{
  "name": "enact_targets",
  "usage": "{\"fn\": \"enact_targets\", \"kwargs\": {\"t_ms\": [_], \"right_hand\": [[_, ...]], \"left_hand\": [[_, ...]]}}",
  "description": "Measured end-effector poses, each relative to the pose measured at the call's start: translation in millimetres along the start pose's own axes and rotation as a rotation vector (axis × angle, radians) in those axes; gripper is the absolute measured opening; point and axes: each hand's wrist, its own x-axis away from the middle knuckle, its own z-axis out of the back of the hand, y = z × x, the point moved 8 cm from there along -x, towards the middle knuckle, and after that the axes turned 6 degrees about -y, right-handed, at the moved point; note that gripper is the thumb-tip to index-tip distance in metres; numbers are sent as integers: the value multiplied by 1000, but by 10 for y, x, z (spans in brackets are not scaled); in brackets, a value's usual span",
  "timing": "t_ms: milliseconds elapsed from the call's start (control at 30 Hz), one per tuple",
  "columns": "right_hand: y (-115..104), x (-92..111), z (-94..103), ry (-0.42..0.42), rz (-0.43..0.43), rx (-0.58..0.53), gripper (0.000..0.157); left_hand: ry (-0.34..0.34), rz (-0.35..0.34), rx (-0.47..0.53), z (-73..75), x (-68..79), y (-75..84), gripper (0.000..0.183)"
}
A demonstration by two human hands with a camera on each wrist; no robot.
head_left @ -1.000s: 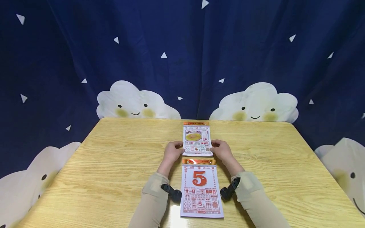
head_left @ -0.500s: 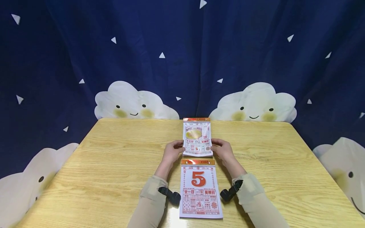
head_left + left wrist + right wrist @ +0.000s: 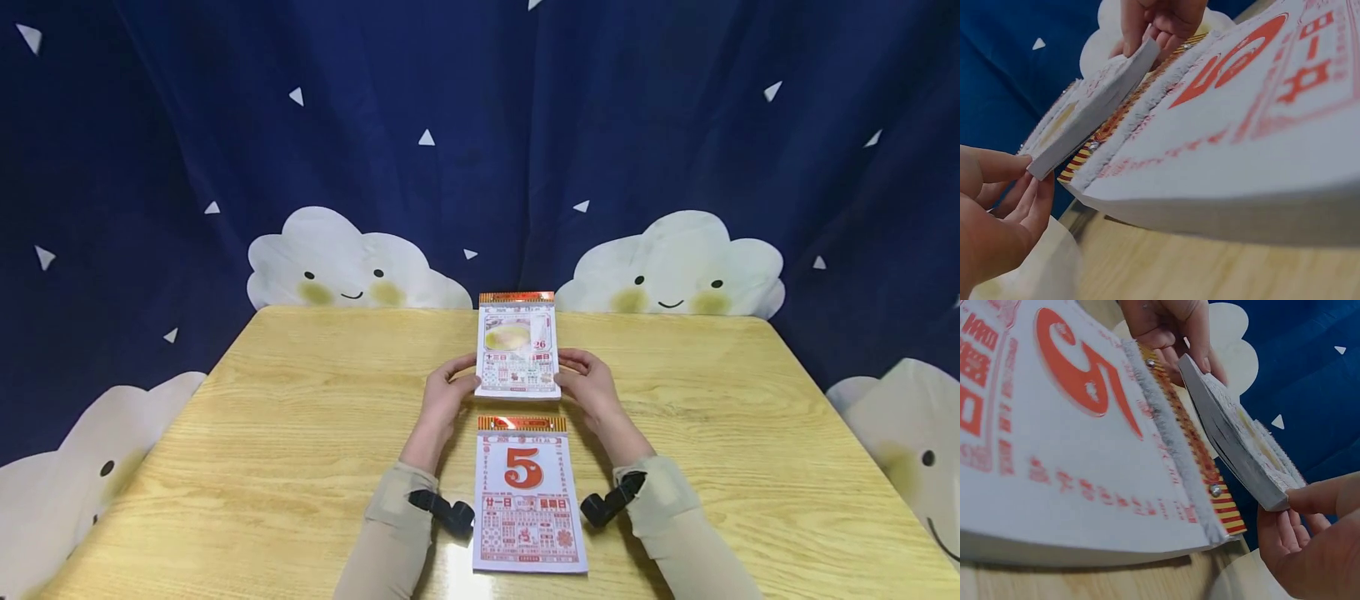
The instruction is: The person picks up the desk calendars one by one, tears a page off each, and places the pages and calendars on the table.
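A small tear-off calendar (image 3: 517, 371) with a yellow picture, the number 26 and a red-and-gold top strip is held up between both hands. My left hand (image 3: 446, 392) pinches its left lower edge, thumb on top and fingers beneath, as the left wrist view shows. On the opposite edge my right hand (image 3: 592, 385) has the same grip, and the right wrist view shows the pad's thick page edge tilted. Nearer to me, a larger tear-off calendar (image 3: 528, 508) with a big red 5 lies flat on the table, between the forearms, touched by neither hand.
The wooden table (image 3: 300, 433) stretches out on both sides. Behind it hangs a dark blue curtain (image 3: 360, 125) with white triangles and smiling clouds. A black wrist camera (image 3: 450, 512) on the left arm sits right beside the large calendar's edge.
Both hands have raised the small calendar; its top strip now overlaps the curtain beyond the table's far edge, and its face has tipped up toward me. The large calendar has stayed put.
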Motion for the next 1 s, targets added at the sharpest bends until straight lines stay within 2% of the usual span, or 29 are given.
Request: {"fn": "enact_targets", "kwargs": {"t_ms": [100,267,367,467,567,700,867,1000], "right_hand": [[-10,-22,6,-4,-14,-8,51],[9,-35,-2,-17,-31,19,57],[5,-35,-5,-30,-10,30,59],[-23,-24,-6,-50,16,18,61],[-59,4,-5,-61,12,-6,58],[-109,60,8,-41,-7,-27,47],[-178,104,34,0,14,-43,40],[-209,118,53,19,27,-68,38]], "left_hand": [[-24,-15,29,-16,-9,41,51],[-116,-3,116,-75,-12,51,59],[-172,-1,157,-102,-14,59,59],[-201,-1,188,-102,-10,75,61],[-222,-11,200,-100,5,112,62],[-261,-32,196,-111,32,168,65],[-300,-6,214,-113,62,174,66],[-337,1,272,-131,103,212,62]]}}
